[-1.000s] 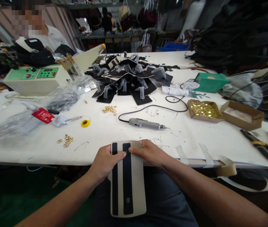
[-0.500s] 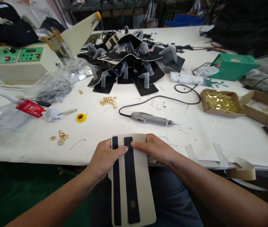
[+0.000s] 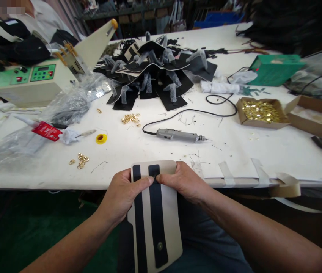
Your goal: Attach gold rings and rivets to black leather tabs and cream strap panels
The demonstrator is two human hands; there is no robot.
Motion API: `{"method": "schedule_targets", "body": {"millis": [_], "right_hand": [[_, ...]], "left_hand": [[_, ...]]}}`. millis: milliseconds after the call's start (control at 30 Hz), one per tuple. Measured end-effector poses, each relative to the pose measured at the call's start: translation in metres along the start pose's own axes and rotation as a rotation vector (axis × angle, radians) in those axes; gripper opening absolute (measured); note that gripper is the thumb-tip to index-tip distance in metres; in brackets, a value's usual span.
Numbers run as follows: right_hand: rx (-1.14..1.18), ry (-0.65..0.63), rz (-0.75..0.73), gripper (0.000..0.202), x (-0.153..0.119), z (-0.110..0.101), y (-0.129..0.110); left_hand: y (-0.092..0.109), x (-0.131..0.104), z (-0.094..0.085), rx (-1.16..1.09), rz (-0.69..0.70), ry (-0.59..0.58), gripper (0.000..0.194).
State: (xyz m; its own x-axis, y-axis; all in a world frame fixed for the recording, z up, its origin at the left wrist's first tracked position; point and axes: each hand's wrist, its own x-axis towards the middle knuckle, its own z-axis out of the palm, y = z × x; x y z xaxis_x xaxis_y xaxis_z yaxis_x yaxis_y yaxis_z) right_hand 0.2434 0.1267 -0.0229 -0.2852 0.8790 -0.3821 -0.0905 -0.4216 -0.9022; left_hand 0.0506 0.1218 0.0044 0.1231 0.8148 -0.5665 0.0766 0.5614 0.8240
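My left hand (image 3: pixel 122 193) and right hand (image 3: pixel 187 182) pinch the panel (image 3: pixel 171 214) at the near edge of the table (image 3: pixel 155 151), thumbs almost meeting on its black strip (image 3: pixel 156 212); I should press evenly, backing it with my fingers. From the panel, a screwdriver (image 3: pixel 176 135) blocks one o'clock, gold rings (image 3: pixel 82 160) lie at ten, a brown box (image 3: pixel 250 121) at two

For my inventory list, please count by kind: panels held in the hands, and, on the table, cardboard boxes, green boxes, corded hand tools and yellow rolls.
Held panel: 1
Cardboard boxes: 2
Green box: 1
Corded hand tool: 1
Yellow roll: 1
Total: 6
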Motion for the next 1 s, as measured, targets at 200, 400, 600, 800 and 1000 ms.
{"method": "schedule_targets", "body": {"millis": [200, 400, 600, 800, 1000], "right_hand": [[0.272, -0.088, 0.036, 0.020, -0.011, 0.002, 0.011], [0.485, -0.211, 0.097, 0.040, -0.011, -0.005, 0.021], [0.290, -0.160, -0.029, 0.036, -0.025, -0.015, 0.015], [-0.079, -0.146, -0.428, 0.024, -0.057, -0.026, 0.006], [-0.119, -0.447, -0.481, 0.059, -0.074, -0.053, 0.004]], "left_hand": [[0.003, -0.016, 0.002, -0.043, -0.016, 0.000, 0.037], [0.001, -0.017, 0.006, -0.038, -0.051, 0.032, 0.042], [-0.001, -0.023, 0.009, 0.369, 0.268, 0.074, 0.022], [0.002, -0.041, 0.012, 0.779, 1.118, -0.083, 0.025], [0.000, -0.058, 0.009, 0.911, 1.301, -0.187, 0.028]]}}
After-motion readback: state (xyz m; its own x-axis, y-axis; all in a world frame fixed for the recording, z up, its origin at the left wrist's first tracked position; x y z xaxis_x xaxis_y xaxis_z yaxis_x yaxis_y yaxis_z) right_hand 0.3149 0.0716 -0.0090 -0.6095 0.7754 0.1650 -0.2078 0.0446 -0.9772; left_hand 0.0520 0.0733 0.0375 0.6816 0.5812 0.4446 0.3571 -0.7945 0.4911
